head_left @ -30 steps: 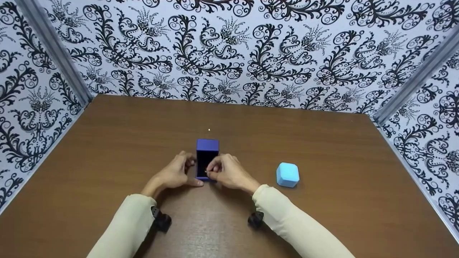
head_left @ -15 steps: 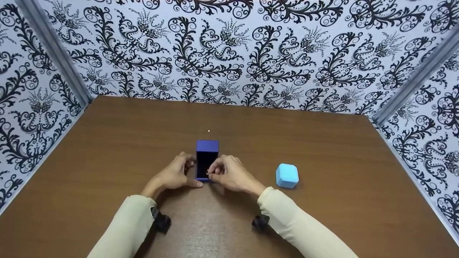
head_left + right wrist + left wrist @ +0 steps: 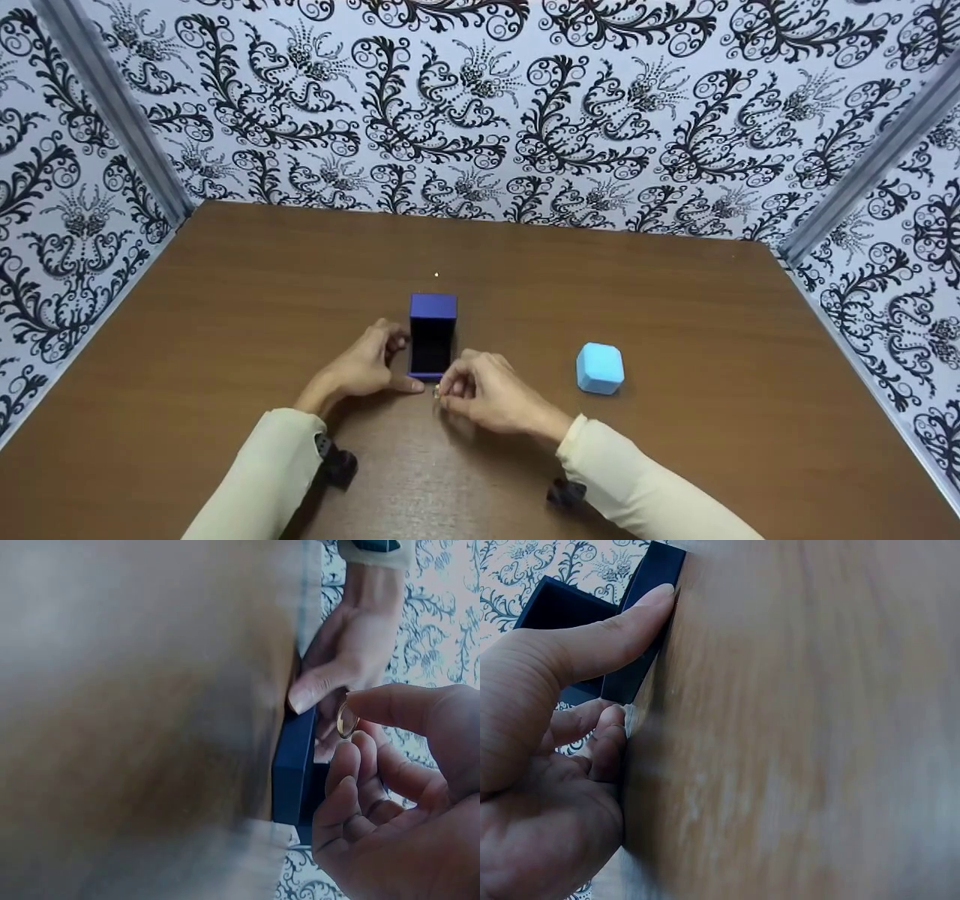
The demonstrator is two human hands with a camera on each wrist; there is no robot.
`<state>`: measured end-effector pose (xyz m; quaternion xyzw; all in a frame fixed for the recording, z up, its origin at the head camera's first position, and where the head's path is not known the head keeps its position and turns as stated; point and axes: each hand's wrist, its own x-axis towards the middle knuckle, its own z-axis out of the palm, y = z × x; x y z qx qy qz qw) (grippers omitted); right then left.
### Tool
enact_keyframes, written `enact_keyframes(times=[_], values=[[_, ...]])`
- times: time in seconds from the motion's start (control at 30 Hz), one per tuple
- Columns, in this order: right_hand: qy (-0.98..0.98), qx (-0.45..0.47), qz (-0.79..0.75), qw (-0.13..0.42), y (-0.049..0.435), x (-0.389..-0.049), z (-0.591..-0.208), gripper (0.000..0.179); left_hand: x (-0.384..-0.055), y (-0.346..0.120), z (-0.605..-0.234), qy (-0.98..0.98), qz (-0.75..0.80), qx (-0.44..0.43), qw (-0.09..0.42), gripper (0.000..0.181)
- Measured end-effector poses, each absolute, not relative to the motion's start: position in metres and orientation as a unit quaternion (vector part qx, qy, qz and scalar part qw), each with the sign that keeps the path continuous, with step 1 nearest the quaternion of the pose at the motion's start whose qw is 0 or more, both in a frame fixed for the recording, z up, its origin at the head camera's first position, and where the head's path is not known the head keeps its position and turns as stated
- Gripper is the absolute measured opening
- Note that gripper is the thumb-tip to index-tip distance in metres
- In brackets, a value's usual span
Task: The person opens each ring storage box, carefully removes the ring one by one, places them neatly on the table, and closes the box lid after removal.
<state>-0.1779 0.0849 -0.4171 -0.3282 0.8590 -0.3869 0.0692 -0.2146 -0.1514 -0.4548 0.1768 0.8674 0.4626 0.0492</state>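
An opened dark blue ring box [image 3: 433,306] with a black lining stands mid-table, its lid raised at the back. My left hand [image 3: 364,364] steadies it from the left. In the left wrist view the thumb [image 3: 622,634] lies along the box's front face [image 3: 649,585], the fingers bent at its side. My right hand [image 3: 495,394] pinches a gold ring [image 3: 342,720] between thumb and fingertips, just in front of the box at its lower right corner. In the head view the ring [image 3: 436,391] shows as a small glint beside the fingertips.
A light blue rounded box [image 3: 600,367], lid down, stands to the right of the right hand. A tiny bright spot [image 3: 436,274] shows on the brown table [image 3: 300,255] behind the ring box. Patterned walls [image 3: 480,112] enclose the table's back and sides.
My right hand has drawn the ring out of the ring box and toward me, to just in front of it. The left hand stays in place on the box.
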Motion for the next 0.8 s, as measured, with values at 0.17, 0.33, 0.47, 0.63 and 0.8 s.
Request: enact_keyframes(times=[0.17, 0.33, 0.47, 0.63, 0.8], values=[[0.857, -0.344, -0.373, 0.09, 0.086, -0.172, -0.421, 0.01, -0.214, -0.151, -0.454, 0.866, 0.465, 0.173, 0.054, 0.062], [0.861, -0.359, -0.346, 0.101, 0.086, -0.168, -0.425, 0.01, -0.213, -0.151, -0.453, 0.865, 0.468, 0.169, 0.059, 0.063], [0.862, -0.373, -0.322, 0.122, 0.087, -0.166, -0.429, 0.01, -0.212, -0.152, -0.453, 0.865, 0.468, 0.169, 0.061, 0.064], [0.861, -0.378, -0.313, 0.137, 0.086, -0.165, -0.432, 0.012, -0.213, -0.152, -0.454, 0.87, 0.458, 0.175, 0.058, 0.064], [0.855, -0.384, -0.319, 0.141, 0.085, -0.165, -0.432, 0.013, -0.215, -0.152, -0.455, 0.873, 0.45, 0.178, 0.054, 0.062]])
